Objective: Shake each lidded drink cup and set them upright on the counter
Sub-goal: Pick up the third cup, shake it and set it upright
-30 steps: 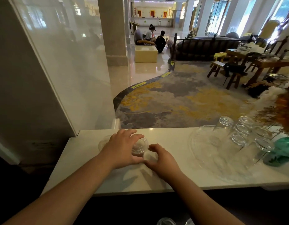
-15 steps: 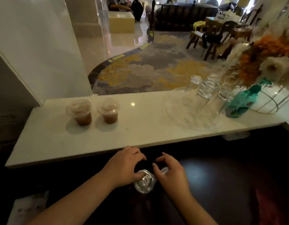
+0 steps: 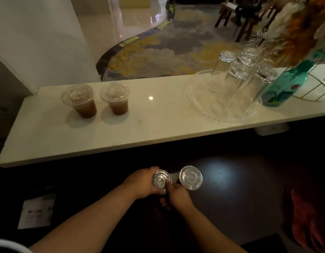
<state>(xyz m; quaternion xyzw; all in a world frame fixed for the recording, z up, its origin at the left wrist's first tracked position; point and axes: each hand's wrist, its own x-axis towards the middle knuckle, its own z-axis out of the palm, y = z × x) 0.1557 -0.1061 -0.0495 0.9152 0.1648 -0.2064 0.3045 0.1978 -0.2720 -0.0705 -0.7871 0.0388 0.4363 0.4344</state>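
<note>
Patterned carpet (image 3: 158,50), glossy floor (image 3: 110,24), wooden chairs (image 3: 240,17) beyond.

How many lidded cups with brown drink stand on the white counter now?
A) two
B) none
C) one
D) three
A: two cups stand upright side by side at the left end of the counter; the other lidded cups are lower, by the hands.

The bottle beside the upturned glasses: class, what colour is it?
Teal green, with a small red mark, on the bottle in the head view.
</note>
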